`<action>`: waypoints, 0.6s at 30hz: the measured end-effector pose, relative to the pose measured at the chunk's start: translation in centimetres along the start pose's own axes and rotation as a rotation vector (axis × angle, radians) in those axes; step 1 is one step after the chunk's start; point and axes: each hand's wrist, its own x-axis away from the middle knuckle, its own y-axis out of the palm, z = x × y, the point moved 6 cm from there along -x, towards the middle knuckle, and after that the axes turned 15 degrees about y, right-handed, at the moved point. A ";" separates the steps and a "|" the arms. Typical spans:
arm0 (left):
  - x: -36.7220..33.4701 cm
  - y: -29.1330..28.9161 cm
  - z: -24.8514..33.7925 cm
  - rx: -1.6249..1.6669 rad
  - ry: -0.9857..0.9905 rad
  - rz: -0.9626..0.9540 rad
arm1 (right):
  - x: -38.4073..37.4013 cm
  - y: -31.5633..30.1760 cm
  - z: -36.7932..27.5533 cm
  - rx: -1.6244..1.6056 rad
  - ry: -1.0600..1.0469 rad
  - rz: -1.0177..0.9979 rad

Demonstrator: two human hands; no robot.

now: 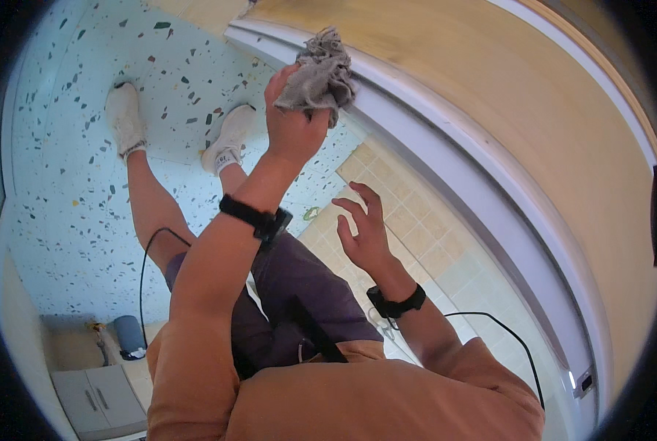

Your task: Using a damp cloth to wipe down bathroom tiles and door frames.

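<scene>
One pale blue terrazzo floor with dark chips spreads across the left, and one smooth, pale yellow panel fills the upper right. Along the panel's edge runs one long, curved-looking white frame. The person wears one orange-brown short-sleeved shirt and one pair of dark purple shorts. At lower left stands one light grey cabinet with two doors. Two white shoes stand apart on the floor. One crumpled grey fabric cloth is bunched in the left hand, whose fingers grasp it in front of the frame's upper end; whether it touches the frame, I cannot tell. The right hand holds nothing, its fingers spread and slightly bent. Two black wristbands circle the wrists, one each.
</scene>
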 end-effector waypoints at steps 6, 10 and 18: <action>-3.2 -1.9 12.2 0.362 -0.122 0.061 | 1.0 0.6 2.3 -0.108 -0.019 0.008; -7.3 -4.6 22.3 0.356 0.038 -0.018 | 1.7 0.1 2.1 -0.624 0.111 -0.085; -7.2 -3.0 33.2 0.354 0.377 0.124 | 2.2 -1.7 -1.5 -0.045 -0.054 0.048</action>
